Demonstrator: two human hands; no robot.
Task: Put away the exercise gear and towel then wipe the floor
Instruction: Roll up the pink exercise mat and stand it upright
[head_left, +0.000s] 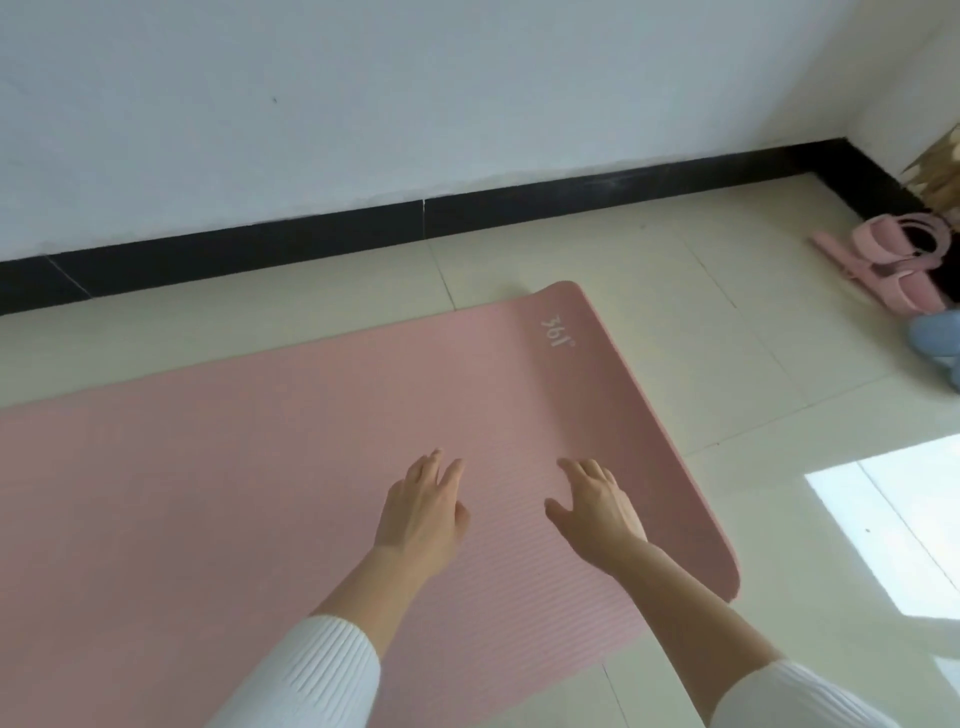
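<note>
Along the far left, I see the white wall (363, 93) come down to a black skirting (311, 234), with pale floor (675, 291) tiles below it. Across the left and middle of my view lies the pink mat (234, 467), unrolled and flat on the floor, its ribbed face up; its far right corner carries white print that reads upside down from here. The mat runs off the left edge of the view, and its right end is a rounded short edge, near the middle right.

Over the right part of the mat I have both hands out, palms down. My left hand (423, 512) is spread, fingers (436, 467) apart and extended, holding nothing; whether the fingertips touch the mat I cannot tell. Just to its right, my right hand (597, 506) is the same: open, thumb out to the side, nothing in its grasp, set near the mat's right end. White ribbed sleeves (317, 675) are pushed up both forearms.

Farther right, well apart from the mat, pink gear (893, 260) with ring-shaped parts sits on the floor near the corner, and just beside it a light blue item (935, 338) is cut off by the frame. Below them, a bright patch of light (893, 525) falls on the tiles.
</note>
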